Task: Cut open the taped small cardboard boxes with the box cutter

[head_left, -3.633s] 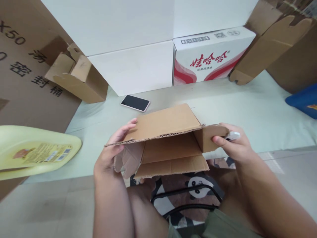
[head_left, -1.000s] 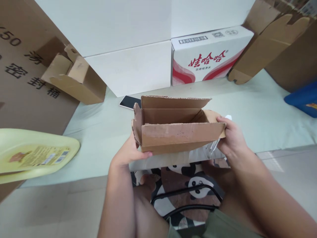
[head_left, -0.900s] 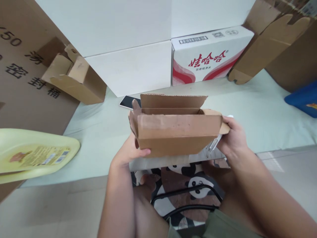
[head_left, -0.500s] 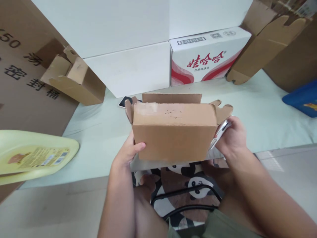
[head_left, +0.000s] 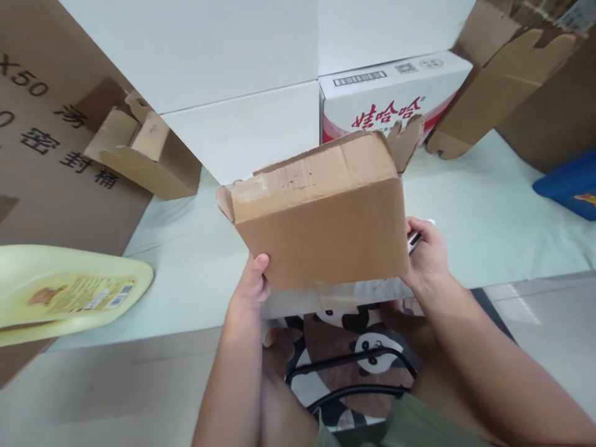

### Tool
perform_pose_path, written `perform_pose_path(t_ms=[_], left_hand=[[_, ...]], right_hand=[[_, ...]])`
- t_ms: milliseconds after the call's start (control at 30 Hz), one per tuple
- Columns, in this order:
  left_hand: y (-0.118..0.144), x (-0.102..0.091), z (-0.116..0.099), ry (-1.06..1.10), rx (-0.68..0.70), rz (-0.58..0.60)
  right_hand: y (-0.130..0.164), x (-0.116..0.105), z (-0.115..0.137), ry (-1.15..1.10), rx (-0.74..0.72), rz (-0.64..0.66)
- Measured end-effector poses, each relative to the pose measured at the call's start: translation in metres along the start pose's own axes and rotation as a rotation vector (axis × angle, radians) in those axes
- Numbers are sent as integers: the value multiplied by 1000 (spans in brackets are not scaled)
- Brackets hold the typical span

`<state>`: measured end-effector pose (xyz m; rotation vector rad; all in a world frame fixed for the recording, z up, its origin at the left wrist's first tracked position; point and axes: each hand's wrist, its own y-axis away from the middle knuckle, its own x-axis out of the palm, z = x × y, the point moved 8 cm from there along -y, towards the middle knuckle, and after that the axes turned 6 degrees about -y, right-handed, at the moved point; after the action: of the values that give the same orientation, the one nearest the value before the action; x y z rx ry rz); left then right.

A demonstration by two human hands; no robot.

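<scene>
A brown cardboard box is held up in front of me, tilted so that its right end is higher. Small flaps stick out at both ends of its upper side. My left hand grips the lower left corner, thumb on the near face and fingers hidden behind. At the lower right edge is my right hand, its palm side against the box. Its fingers are curled round a slim white object with a dark strip, mostly covered, so its kind cannot be made out.
Pale green cloth covers the table. White cartons and a red-and-white carton stand behind. Open cardboard boxes lie at both sides. A yellow jug is at left, a blue container at right.
The cardboard box has risen and tilted, its right end going up. My right hand has moved slightly left with the white object. The dark flat device behind the box is now hidden.
</scene>
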<state>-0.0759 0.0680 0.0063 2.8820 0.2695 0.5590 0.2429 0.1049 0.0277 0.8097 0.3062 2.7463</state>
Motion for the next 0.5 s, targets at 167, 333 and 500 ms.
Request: perform_pose_path(t_ms=[167, 333, 500], left_hand=[[5, 0, -7, 15, 51, -117], [10, 18, -26, 61, 123, -86], [13, 43, -23, 113, 44, 4]], right_hand=[[1, -2, 0, -136, 5, -29], [6, 7, 1, -167, 64, 69], [26, 30, -25, -7, 166, 190]])
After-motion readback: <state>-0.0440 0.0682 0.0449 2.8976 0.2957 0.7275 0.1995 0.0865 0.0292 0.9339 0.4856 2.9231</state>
